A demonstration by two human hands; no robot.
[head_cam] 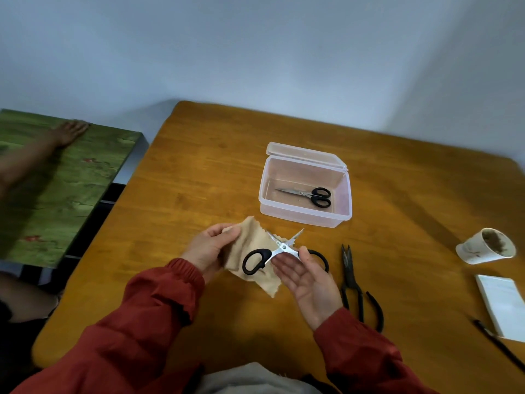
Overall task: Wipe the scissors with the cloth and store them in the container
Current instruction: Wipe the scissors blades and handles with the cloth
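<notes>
While the beige cloth [250, 238] is pinched in the curled fingers of the left hand [210, 247], the scissors [279, 248], blades apart, are clamped near the pivot between thumb and fingers of the right hand [305, 275]. One handle loop is half hidden behind that thumb. Beyond both hands, the open container [305, 218] is seen on the worktop [199, 180], a second pair [309, 194] lying inside.

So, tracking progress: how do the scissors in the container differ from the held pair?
Stored scissors lie shut; held scissors are spread open. Stored scissors rest in the container; held scissors are pinched by the right hand over the cloth in the left hand. Both have black handles.
</notes>
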